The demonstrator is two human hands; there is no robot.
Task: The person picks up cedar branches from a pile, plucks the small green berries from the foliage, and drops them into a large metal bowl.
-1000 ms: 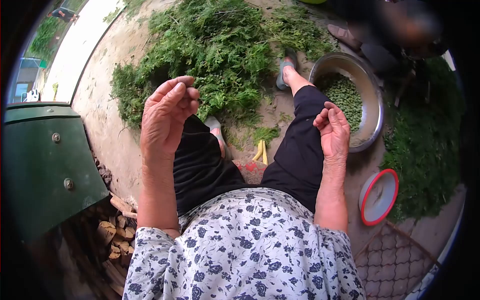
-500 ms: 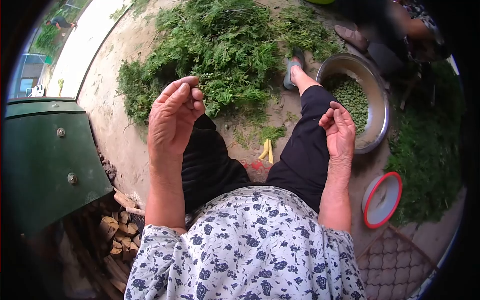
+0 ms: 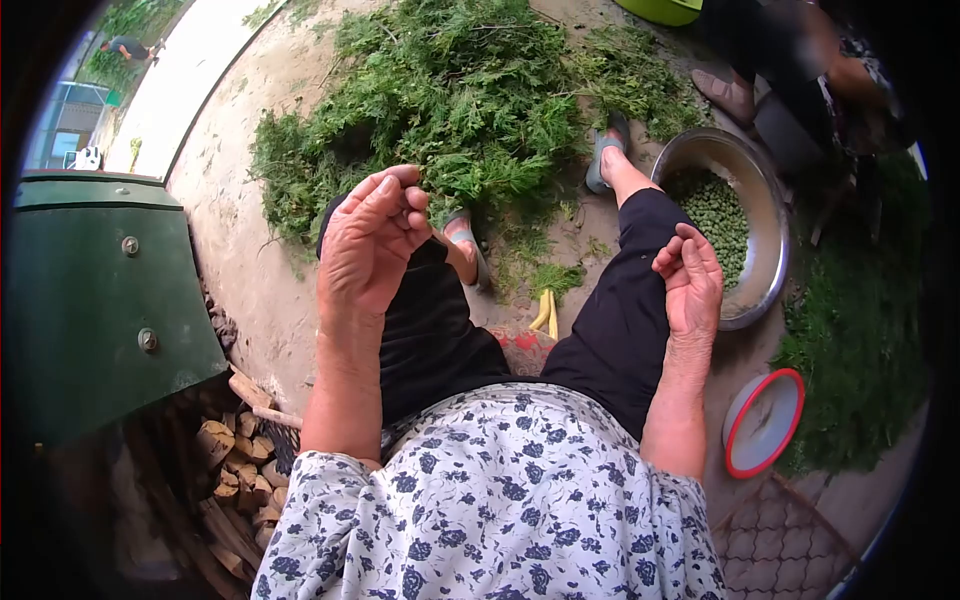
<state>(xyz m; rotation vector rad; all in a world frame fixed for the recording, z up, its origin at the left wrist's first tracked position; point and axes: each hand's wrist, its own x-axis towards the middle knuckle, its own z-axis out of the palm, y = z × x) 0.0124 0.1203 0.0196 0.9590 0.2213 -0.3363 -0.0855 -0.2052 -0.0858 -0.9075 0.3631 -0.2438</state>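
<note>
My left hand (image 3: 372,245) is raised over my left thigh, fingers curled and thumb pressed to the index finger. My right hand (image 3: 692,285) is over my right leg beside the metal basin (image 3: 772,250), its thumb and fingertips drawn together. Anything in either pinch is too small or hidden to make out. Many small round green pieces (image 3: 718,215) lie in the basin. In front of me spreads a large heap of cut green sprigs (image 3: 480,110). Between my legs are yellow strips (image 3: 543,312) on the ground.
A red-rimmed white bowl (image 3: 735,440) stands at the right, near greenery (image 3: 860,330) and a metal grid (image 3: 785,535). At left are a green metal box (image 3: 90,300) and split firewood (image 3: 235,470). Another person (image 3: 840,90) sits upper right, beyond a shoe (image 3: 722,95); a far person (image 3: 127,47) bends over.
The view has shifted, so the heap and basin sit slightly lower and further right. My left foot now shows beside the heap. Both hands keep nearly the same curled shape.
</note>
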